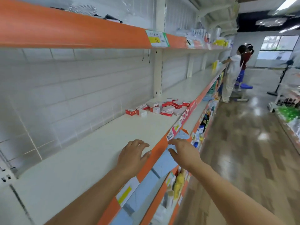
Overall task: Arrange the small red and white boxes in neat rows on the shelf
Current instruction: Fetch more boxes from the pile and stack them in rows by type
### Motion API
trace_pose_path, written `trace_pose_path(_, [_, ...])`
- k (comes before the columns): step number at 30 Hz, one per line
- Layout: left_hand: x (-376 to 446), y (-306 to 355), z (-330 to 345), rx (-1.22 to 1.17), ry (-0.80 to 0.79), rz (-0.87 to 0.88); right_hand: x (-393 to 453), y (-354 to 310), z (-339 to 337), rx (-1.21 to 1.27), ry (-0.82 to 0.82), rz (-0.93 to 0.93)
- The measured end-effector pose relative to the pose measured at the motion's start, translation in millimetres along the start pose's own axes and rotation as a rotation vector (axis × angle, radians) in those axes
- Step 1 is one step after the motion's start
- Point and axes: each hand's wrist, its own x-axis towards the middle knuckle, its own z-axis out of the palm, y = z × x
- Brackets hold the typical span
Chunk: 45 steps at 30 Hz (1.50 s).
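Progress: nothing lined up yet | small red and white cardboard boxes [159, 107] lie jumbled far along the long white metal shelf [90, 153] | your left hand [133, 154] and right hand [185, 153] are spread, holding nothing | left: every row

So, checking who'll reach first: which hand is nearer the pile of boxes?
Roughly level. Left hand rests on the shelf; right hand hovers off its edge; boxes lie beyond both.

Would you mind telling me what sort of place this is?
Most likely a retail shop aisle: long white shelves with orange edge strips, a price label clipped to the upper strip, and small red and white boxes of stock lying jumbled on the shelf.
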Motion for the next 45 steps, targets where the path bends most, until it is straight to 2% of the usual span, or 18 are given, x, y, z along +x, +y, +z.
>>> trace_pose_path(7, [82.5,-12.4,29.0,0.03,0.019,-0.08,95.2,42.5,15.6,0.024,-0.003,-0.107])
trace_pose_path(10, [111.2,-16.0,38.8,0.046,0.068,-0.166,138.5,59.3,17.4,0.042,0.027,-0.199])
trace_pose_path(17, [162.6,-19.8,46.5,0.118,0.129,-0.377,226.5,77.3,19.0,0.038,-0.037,-0.389])
trace_pose_path(24, [202.2,-45.2,47.7,0.217,0.11,-0.502,275.9,57.0,48.3,0.042,-0.242,-0.519])
trace_pose_path(30, [247.6,-76.8,46.2,0.323,0.03,-0.541,309.8,33.2,72.9,-0.002,-0.308,-0.529])
trace_pose_path(37, [270.8,-107.7,53.0,0.434,-0.106,-0.55,330.3,17.7,94.8,-0.018,-0.245,-0.532])
trace_pose_path(45, [276.2,-115.5,49.4,0.44,-0.159,-0.529,332.6,15.7,103.5,0.029,-0.192,-0.488])
